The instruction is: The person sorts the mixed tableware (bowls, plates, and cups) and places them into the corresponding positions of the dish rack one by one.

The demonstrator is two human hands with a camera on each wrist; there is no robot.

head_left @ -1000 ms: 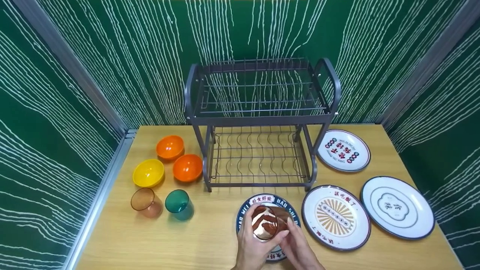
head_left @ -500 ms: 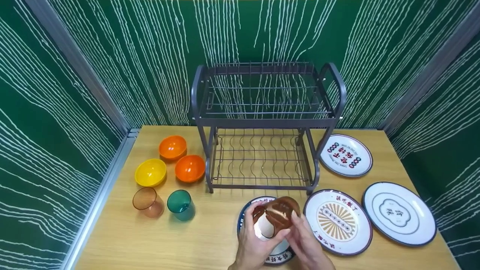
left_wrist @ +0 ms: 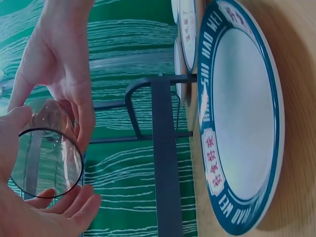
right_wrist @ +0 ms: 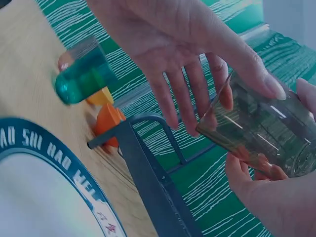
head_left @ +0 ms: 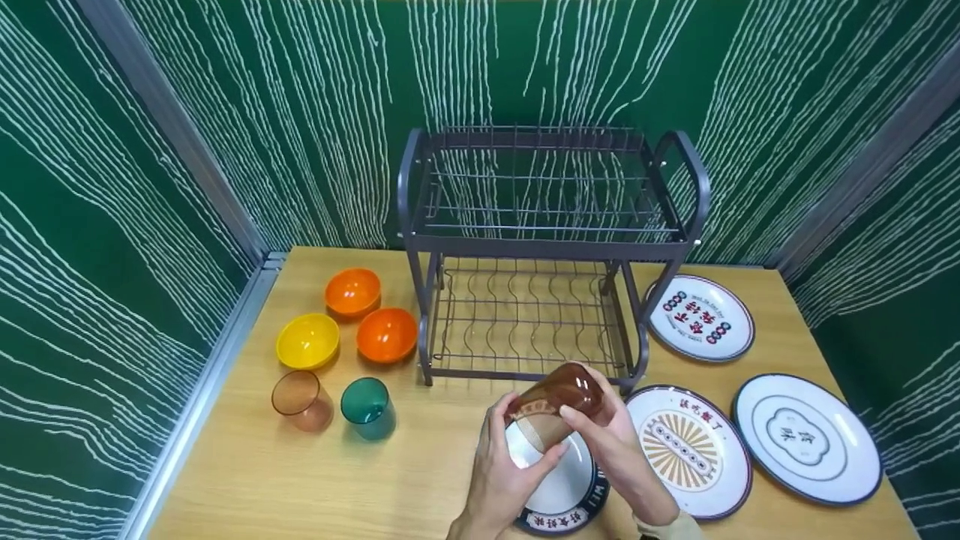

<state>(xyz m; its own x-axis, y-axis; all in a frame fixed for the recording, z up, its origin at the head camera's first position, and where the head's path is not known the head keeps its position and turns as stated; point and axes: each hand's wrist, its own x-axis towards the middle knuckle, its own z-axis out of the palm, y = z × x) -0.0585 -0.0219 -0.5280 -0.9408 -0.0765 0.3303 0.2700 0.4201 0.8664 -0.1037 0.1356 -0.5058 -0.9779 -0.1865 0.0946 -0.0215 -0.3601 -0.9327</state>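
Brown glass (head_left: 553, 394) held tilted above bench (head_left: 337, 487). Dark two-tier rack (head_left: 547, 246) stood toward back of bench. Three white plates (head_left: 806, 439) laid on right side, one just beside rack; blue-rimmed plate (head_left: 574, 480) laid below glass. Left grip (head_left: 502, 469) clamped round one end of glass; right grip (head_left: 619, 450) clamped on other end, thumb laid along side. Two orange bowls (head_left: 386, 335) and yellow bowl (head_left: 307, 340) grouped left of rack. Amber tumbler (head_left: 304, 403) and green tumbler (head_left: 369, 409) stood upright, nearer front.
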